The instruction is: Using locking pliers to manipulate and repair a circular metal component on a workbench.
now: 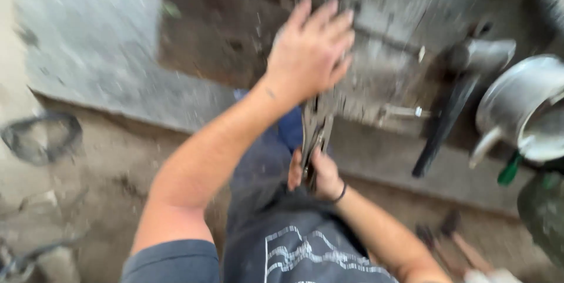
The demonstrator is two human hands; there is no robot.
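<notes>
Nearest the camera, the right hand (314, 174) is closed around the handles of metal locking pliers (316, 133), apparently squeezing them. Their nose reaches far, under the left hand (308, 54), which lies flat, fingers together, seemingly steadying a grey, rough metal block (382, 83). A dull aluminium pot (520, 104) sits right.

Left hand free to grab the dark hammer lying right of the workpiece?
Probably not without letting go. The left hand lies flat on the grey metal workpiece. The hammer lies beyond it to the right with nothing in between, but the right hand grips the locking pliers below.
</notes>
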